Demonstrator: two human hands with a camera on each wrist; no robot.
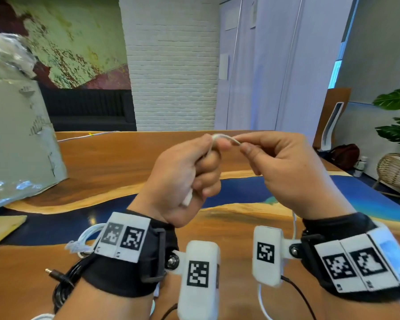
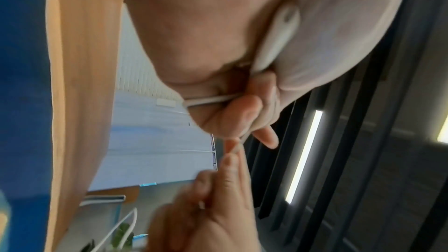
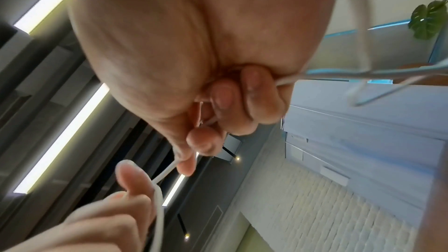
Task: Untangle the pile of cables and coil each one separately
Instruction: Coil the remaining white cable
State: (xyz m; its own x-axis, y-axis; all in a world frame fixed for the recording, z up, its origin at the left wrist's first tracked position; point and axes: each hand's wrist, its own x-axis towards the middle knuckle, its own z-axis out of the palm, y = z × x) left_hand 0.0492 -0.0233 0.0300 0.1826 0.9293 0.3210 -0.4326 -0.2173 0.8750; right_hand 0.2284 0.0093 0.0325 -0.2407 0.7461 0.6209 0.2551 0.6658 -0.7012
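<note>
Both hands are raised above the table and share a thin white cable (image 1: 222,136). My left hand (image 1: 206,167) is a fist around its gathered turns, and the white plug (image 1: 187,199) sticks out below the fist. In the left wrist view the plug (image 2: 278,35) lies against the palm and the white cable (image 2: 208,100) runs under the curled fingers. My right hand (image 1: 245,146) pinches the cable just right of the left fist. In the right wrist view the white cable (image 3: 167,171) leaves the thumb and forefinger, and more of it trails off to the right.
On the wood and blue resin table (image 1: 102,162), a black cable with a jack plug (image 1: 56,276) lies at lower left. A white cable with a clear connector (image 1: 79,244) lies beside it. A wrapped cardboard box (image 1: 16,135) stands at left. A plant and basket (image 1: 395,169) stand at right.
</note>
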